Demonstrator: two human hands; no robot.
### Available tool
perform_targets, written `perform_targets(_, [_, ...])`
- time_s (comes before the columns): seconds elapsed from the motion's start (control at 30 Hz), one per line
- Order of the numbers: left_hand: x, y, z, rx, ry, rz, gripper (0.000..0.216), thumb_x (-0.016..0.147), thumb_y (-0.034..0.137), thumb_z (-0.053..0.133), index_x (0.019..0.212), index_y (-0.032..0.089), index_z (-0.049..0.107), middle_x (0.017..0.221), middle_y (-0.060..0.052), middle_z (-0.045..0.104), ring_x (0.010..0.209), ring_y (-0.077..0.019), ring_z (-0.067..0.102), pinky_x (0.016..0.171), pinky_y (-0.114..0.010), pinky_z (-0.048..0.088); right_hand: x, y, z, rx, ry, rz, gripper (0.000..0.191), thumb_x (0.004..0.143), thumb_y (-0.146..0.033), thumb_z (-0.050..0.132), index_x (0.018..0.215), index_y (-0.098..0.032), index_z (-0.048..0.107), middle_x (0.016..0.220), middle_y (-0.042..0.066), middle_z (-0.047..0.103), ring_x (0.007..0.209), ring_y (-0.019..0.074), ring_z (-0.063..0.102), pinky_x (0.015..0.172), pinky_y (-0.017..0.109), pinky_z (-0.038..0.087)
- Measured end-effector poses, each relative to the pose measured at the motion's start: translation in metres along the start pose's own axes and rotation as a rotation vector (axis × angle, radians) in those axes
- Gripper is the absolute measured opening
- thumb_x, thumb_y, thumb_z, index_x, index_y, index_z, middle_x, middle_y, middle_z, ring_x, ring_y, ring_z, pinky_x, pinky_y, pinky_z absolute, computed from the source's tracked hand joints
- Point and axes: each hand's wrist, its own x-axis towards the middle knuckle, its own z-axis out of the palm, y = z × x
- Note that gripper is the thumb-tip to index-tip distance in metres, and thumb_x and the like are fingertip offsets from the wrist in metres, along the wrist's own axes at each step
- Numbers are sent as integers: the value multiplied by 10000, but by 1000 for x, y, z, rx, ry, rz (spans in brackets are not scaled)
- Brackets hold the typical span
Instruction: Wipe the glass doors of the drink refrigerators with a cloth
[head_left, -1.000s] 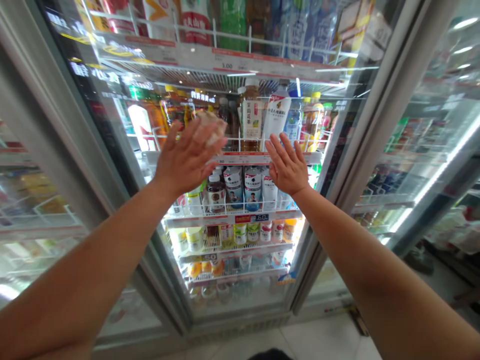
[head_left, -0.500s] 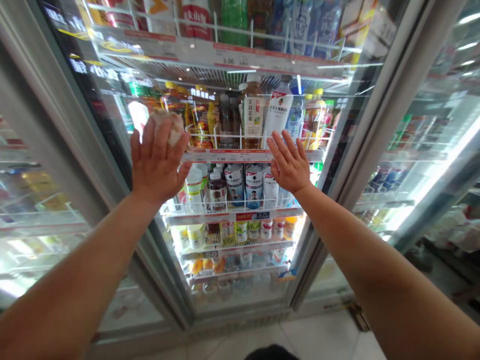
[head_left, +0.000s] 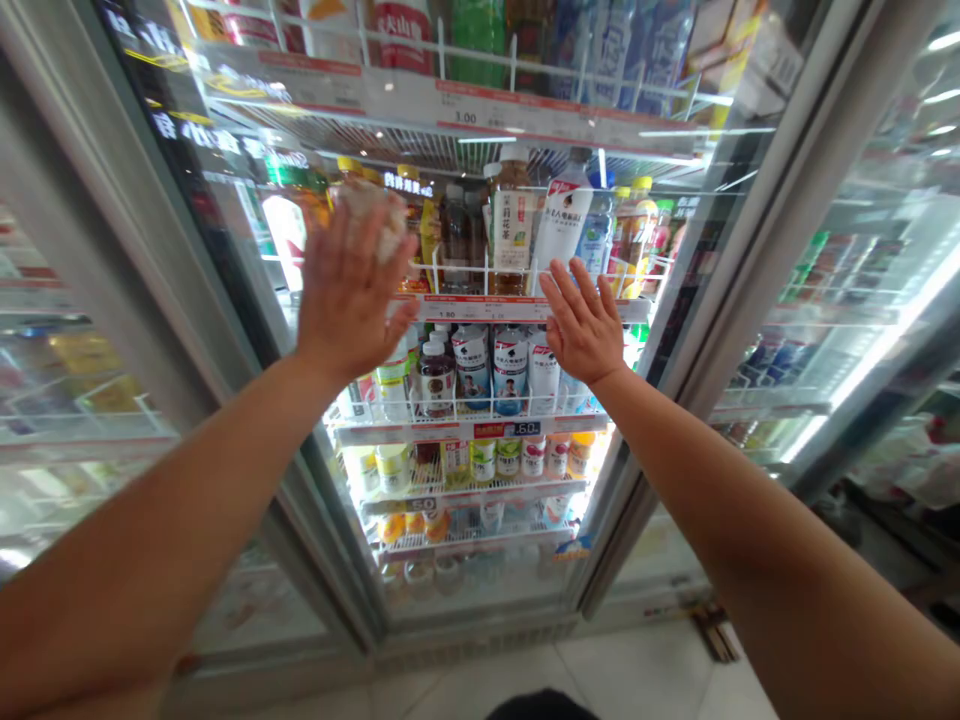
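My left hand (head_left: 352, 285) is raised in front of the glass cooler door (head_left: 480, 585), somewhat blurred. Under its fingers it presses a crumpled off-white cloth (head_left: 384, 225) to the glass, and the palm covers most of it. Further right, my right hand (head_left: 585, 325) lies flat against the same pane, fingers stretched out, with nothing in it. Behind the glass between the hands stand a brown tea bottle (head_left: 511, 230) and a white-labelled bottle (head_left: 561, 215).
Metal door frames (head_left: 750, 270) run down both sides. Wire-fronted shelves (head_left: 480, 432) inside hold rows of drinks with price strips. Neighbouring cooler doors (head_left: 82, 380) stand to the left and right. Pale floor tiles (head_left: 630, 675) show below, with a small dark object (head_left: 716, 635) at the right.
My left hand has slid right and slightly up across the glass with the cloth. My right hand keeps its place on the pane; the view has shifted slightly.
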Motion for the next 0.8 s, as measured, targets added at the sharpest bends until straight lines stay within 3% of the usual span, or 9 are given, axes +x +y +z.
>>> perform_targets(0.07, [2, 15, 4, -46, -134, 192, 580, 1016, 529, 432, 1540, 304, 329, 1681, 20, 163, 1560, -290, 77, 1274, -560, 115, 0, 0, 0, -10, 3, -7, 617, 1021, -278, 305, 1617, -290, 149, 1659, -14, 285, 1564, 243, 174, 1287, 533, 162])
perform_targets(0.13, [8, 21, 4, -54, -214, 295, 523, 1030, 496, 426, 1525, 346, 349, 1657, 52, 244, 1553, -243, 141, 1283, -527, 99, 1, 1, 0, -23, 20, -19, 606, 1023, -280, 304, 1614, -280, 174, 1652, -10, 304, 1561, 236, 188, 1288, 517, 166])
perform_targets(0.33, [31, 9, 1, -15, 16, -6, 580, 1029, 482, 407, 1568, 323, 265, 1691, 49, 54, 1559, -301, 41, 1249, -637, 72, 0, 2, 2, -20, 47, -32, 595, 1025, -276, 305, 1610, -272, 200, 1648, -2, 319, 1558, 243, 205, 1281, 515, 183])
perform_targets(0.4, [29, 16, 8, -45, 10, 55, 590, 1018, 521, 418, 1558, 320, 294, 1693, 48, 35, 1562, -302, 9, 1255, -631, 79, 0, 2, 1, -16, 43, -27, 592, 1025, -274, 301, 1610, -274, 205, 1648, -3, 322, 1558, 248, 209, 1279, 519, 188])
perform_targets(0.53, [31, 29, 14, -68, -176, 311, 534, 1026, 525, 400, 1535, 379, 331, 1666, 64, 203, 1563, -254, 84, 1265, -620, 46, 1, 0, -1, -13, 24, -19, 599, 1025, -266, 293, 1613, -282, 181, 1647, -5, 326, 1558, 249, 208, 1279, 532, 184])
perform_targets(0.6, [41, 26, 9, -39, -172, 255, 533, 1032, 507, 394, 1544, 383, 310, 1668, 67, 193, 1561, -260, 93, 1256, -643, 21, 2, 0, -2, -17, 22, -20, 604, 1023, -259, 292, 1615, -283, 172, 1647, -6, 327, 1560, 247, 202, 1280, 531, 181])
perform_targets(0.73, [56, 25, 7, 1, -28, 19, 568, 1019, 543, 390, 1539, 317, 349, 1689, 31, 99, 1556, -312, 58, 1242, -677, 34, 1, 1, 0, -31, 38, -22, 603, 1023, -259, 300, 1614, -282, 182, 1648, -6, 325, 1561, 241, 198, 1280, 520, 179])
perform_targets(0.8, [54, 34, 13, -21, -21, 51, 594, 1003, 580, 406, 1536, 322, 358, 1688, 27, 114, 1560, -309, 41, 1252, -655, 48, 1, 2, 2, -33, 57, -35, 604, 1022, -262, 308, 1614, -276, 186, 1647, -3, 327, 1561, 235, 201, 1281, 511, 180])
